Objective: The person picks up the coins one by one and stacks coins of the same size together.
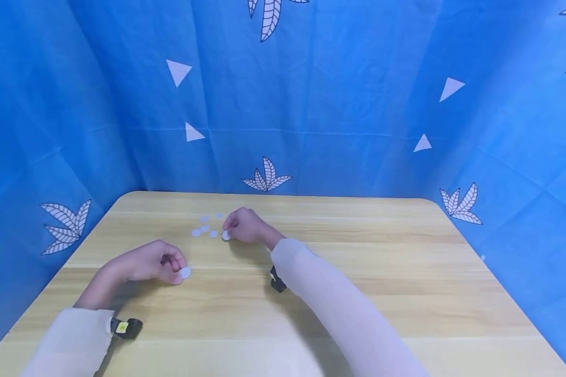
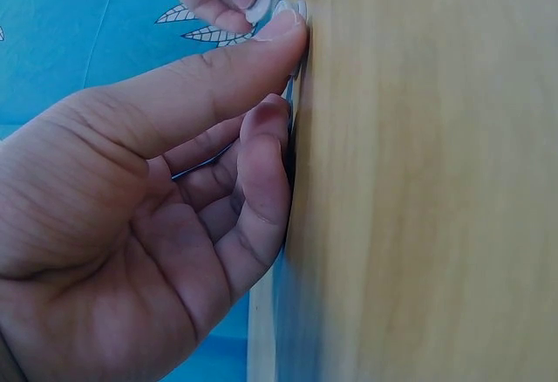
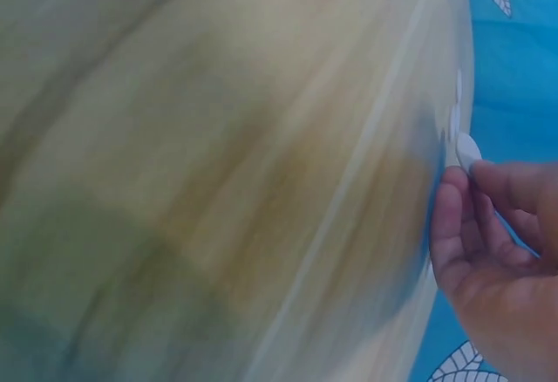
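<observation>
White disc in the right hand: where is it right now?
In the head view, the white disc is left of centre, pinched by the right hand, just right of the loose white discs on the table.

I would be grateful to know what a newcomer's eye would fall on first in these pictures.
Probably the bright blue cloth with white leaf and triangle prints, hanging behind and beside the pale wooden table. Then, nearer the camera, the left hand pinches a small white disc; farther out, the right hand pinches another disc. Five more discs lie loosely grouped just left of the right hand.
</observation>
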Demonstrator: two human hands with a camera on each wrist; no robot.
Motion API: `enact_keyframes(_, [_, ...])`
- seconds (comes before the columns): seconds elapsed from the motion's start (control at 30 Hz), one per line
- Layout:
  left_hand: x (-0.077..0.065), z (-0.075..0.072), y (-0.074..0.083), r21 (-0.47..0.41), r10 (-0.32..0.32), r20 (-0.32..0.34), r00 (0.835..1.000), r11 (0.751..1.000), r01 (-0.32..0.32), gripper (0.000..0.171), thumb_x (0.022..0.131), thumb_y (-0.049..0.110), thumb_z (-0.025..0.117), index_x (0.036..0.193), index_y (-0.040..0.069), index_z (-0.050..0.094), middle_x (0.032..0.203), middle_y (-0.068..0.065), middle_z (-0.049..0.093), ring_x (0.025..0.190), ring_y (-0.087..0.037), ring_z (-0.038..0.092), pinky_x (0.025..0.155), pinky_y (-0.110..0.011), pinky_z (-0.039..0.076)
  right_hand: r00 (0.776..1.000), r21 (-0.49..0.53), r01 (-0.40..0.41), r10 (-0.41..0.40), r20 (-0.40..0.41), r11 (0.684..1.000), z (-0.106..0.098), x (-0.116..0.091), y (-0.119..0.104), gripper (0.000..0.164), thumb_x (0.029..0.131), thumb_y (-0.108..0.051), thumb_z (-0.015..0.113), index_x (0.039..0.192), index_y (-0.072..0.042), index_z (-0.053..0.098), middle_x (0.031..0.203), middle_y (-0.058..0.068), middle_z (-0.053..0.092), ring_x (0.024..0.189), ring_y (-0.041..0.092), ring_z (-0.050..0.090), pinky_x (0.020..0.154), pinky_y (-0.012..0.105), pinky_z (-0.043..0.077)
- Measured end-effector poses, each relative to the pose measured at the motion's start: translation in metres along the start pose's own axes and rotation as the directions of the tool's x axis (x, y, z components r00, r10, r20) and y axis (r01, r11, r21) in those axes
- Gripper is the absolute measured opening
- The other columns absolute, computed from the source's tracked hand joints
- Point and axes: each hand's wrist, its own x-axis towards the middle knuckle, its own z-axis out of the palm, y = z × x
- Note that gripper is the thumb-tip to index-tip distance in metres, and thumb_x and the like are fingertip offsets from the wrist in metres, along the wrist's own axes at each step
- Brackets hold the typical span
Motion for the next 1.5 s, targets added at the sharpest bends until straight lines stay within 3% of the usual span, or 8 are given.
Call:
enact_keyframes(0.13, [0.0,0.0,0.001,-0.018,0.003,0.004,1.0,1.0,-0.003,0.024,0.083,0.016,0.085,0.098,0.005,0.071,0.087,-0.006,0.064,0.082,-0.022,0.055,0.07,-0.027,0.047,1.0,0.012,-0.01,0.01,0.011,1.0,0.0,-0.004,-0.002,0.008,0.092,-0.002,0.072,0.099,-0.004,0.075,0.096,0.002,0.075,0.085,0.012,0.064,0.076,0.021,0.052])
enact_keyframes(0.33, [-0.001,0.0,0.002,-0.01,-0.002,0.008,1.0,1.0,0.002,0.024,0.083,0.016,0.085,0.098,0.005,0.07,0.086,-0.006,0.064,0.081,-0.021,0.055,0.069,-0.027,0.047,0.997,0.107,-0.031,0.023,0.076,0.994,0.001,-0.01,-0.008,0.009,0.091,0.001,0.073,0.1,-0.002,0.075,0.094,0.005,0.074,0.078,0.013,0.067,0.069,0.024,0.056])
enact_keyframes(0.97, [-0.001,-0.002,0.003,-0.031,0.002,0.021,1.0,1.0,-0.001,0.024,0.083,0.015,0.085,0.098,0.003,0.07,0.085,-0.007,0.064,0.079,-0.022,0.055,0.069,-0.026,0.047,0.979,0.18,0.018,-0.054,0.198,0.984,0.024,-0.018,-0.029,0.008,0.092,0.001,0.073,0.1,-0.001,0.075,0.086,0.001,0.074,0.073,0.011,0.067,0.068,0.023,0.056])
enact_keyframes(1.27, [-0.002,-0.003,0.001,-0.03,0.008,0.021,1.0,1.0,-0.007,0.025,0.083,0.017,0.085,0.099,0.004,0.071,0.087,-0.006,0.065,0.081,-0.022,0.056,0.07,-0.026,0.047,0.982,0.191,0.024,-0.059,0.178,0.981,0.042,-0.021,-0.037,0.007,0.092,0.0,0.073,0.098,-0.002,0.075,0.081,-0.002,0.073,0.069,0.011,0.066,0.063,0.022,0.054])
enact_keyframes(1.5, [-0.001,-0.004,0.0,-0.03,0.025,0.031,0.999,0.999,-0.024,0.025,0.083,0.016,0.085,0.099,0.003,0.071,0.087,-0.007,0.067,0.079,-0.02,0.058,0.07,-0.025,0.049,0.987,0.251,-0.042,0.001,0.161,0.967,0.051,-0.026,-0.048,0.006,0.092,0.0,0.073,0.097,-0.002,0.076,0.079,0.0,0.072,0.069,0.014,0.066,0.062,0.022,0.053])
